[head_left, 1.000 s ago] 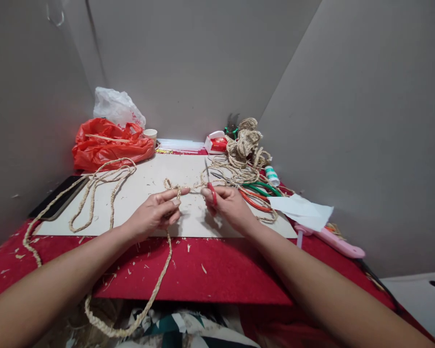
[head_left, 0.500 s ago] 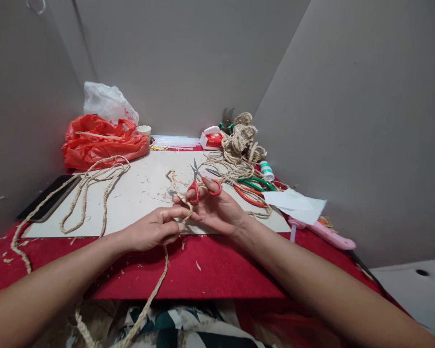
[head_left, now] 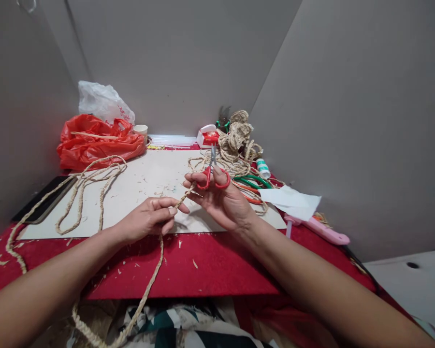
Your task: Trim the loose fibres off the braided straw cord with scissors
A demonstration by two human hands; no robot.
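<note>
A braided straw rope [head_left: 155,270] runs from the lap up over the table edge into my left hand [head_left: 154,216], which pinches it between thumb and fingers. From there the rope slants up to my right hand [head_left: 221,200]. Small scissors [head_left: 213,166] with red handles are held in my right hand, thumb in one loop, blades pointing up and slightly apart. The rope passes by the right hand's fingers; whether they grip it is hard to see. More of the braid lies in loops on the left of the pale board [head_left: 148,179].
At the back left sit a red plastic bag [head_left: 97,145], a white bag [head_left: 103,104] and a paper cup [head_left: 140,131]. A dark phone or tablet [head_left: 39,198] lies left. Rope coils [head_left: 237,137], green-handled scissors [head_left: 252,181], white paper [head_left: 292,200] and a pink tool [head_left: 326,229] occupy the right.
My right hand has moved up and to the right with the scissors, away from my left hand. A stretch of rope now spans between them. The camera view has shifted slightly.
</note>
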